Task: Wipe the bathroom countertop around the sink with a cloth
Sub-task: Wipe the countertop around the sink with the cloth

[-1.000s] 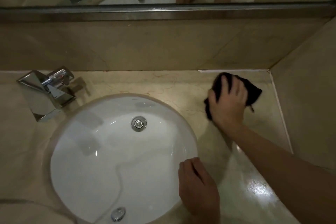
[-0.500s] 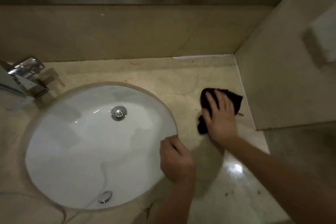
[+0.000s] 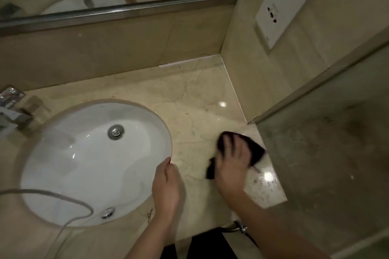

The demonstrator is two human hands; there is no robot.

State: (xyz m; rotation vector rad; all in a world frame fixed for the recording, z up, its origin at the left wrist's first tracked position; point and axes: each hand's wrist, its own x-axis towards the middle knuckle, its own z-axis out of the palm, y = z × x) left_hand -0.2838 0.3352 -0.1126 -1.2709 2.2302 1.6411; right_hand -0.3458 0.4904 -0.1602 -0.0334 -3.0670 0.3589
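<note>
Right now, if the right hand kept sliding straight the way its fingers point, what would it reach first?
The right hand, pressing the dark cloth, points toward the back right. Bare countertop lies ahead, then probably the side wall near the corner; depth is hard to judge.

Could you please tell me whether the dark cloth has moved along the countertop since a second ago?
Yes. The dark cloth under the right hand has come from the back corner toward the countertop front edge.

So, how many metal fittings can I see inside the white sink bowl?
2. The drain sits at the far part of the sink bottom; a second round chrome fitting is on the near wall, probably the overflow. None looks hidden.
</note>
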